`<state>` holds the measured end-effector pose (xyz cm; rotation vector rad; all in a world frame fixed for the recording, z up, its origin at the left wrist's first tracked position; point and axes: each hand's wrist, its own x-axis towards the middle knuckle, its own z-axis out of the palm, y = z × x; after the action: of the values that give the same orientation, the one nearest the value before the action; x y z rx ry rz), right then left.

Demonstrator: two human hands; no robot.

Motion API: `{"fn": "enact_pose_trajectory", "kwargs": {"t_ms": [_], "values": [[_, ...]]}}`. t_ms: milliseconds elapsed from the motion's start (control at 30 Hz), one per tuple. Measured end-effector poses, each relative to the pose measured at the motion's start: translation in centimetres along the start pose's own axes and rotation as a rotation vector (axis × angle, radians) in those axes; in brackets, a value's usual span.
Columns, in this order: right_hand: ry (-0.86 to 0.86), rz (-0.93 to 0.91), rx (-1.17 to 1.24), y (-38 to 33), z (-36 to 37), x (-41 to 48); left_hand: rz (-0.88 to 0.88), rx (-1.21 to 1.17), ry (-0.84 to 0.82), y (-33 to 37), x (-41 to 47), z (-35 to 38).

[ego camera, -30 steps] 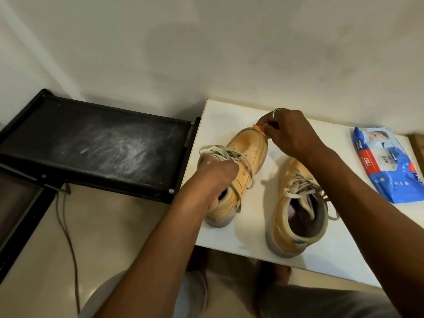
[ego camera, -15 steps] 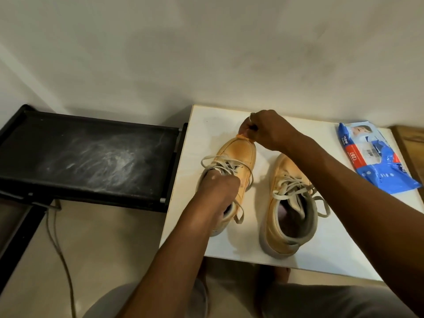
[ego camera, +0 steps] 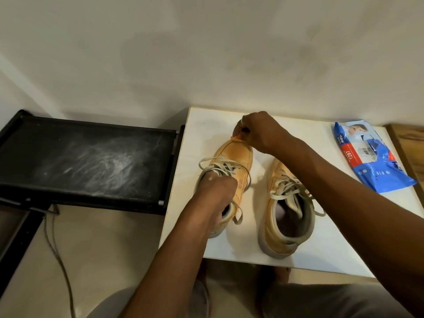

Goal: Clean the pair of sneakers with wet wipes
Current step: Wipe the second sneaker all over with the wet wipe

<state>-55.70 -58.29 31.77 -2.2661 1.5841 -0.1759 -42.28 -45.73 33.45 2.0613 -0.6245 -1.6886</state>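
Note:
Two tan sneakers with pale laces are on a white table (ego camera: 339,244). My left hand (ego camera: 214,193) reaches into the opening of the left sneaker (ego camera: 236,157) and grips it. My right hand (ego camera: 259,131) pinches a small stained wet wipe (ego camera: 237,139) against that sneaker's toe. The right sneaker (ego camera: 282,216) stands untouched beside it, its toe partly hidden under my right forearm. A blue pack of wet wipes (ego camera: 367,157) lies at the table's far right.
A black shelf tray (ego camera: 87,161) with white smears sits left of the table. A cable (ego camera: 57,253) hangs to the beige floor. A white wall stands behind, and a wooden edge (ego camera: 410,143) shows at the far right.
The left sneaker has come down from a raised tilt to rest on the table. My right hand stays with the wipe at its toe. The camera view shifted slightly.

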Motion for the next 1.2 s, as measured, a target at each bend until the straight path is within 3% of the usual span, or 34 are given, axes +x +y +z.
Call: {"fn": "enact_pose_trajectory", "kwargs": {"t_ms": [333,500,700,833,1033,1200], "values": [[-0.128,-0.446,-0.312,-1.7,-0.4,0.6,-0.114,-0.098,-0.012,0.3,0.4,0.4],[-0.074,-0.230,-0.248,-0.7,-0.4,0.9,-0.058,-0.153,-0.026,-0.1,0.5,0.3],[0.046,0.046,0.035,1.3,-0.4,-1.7,0.036,-0.149,-0.021,-0.7,0.9,0.4],[0.012,0.197,0.162,2.0,0.0,-3.0,0.055,-0.111,-0.011,-0.9,0.9,0.3],[0.044,0.198,0.146,1.0,0.1,-1.5,0.083,-0.064,-0.003,-0.7,1.0,-0.1],[0.017,0.000,0.024,0.5,-0.2,0.0,0.075,-0.054,-0.019,-0.6,0.7,0.1]]}}
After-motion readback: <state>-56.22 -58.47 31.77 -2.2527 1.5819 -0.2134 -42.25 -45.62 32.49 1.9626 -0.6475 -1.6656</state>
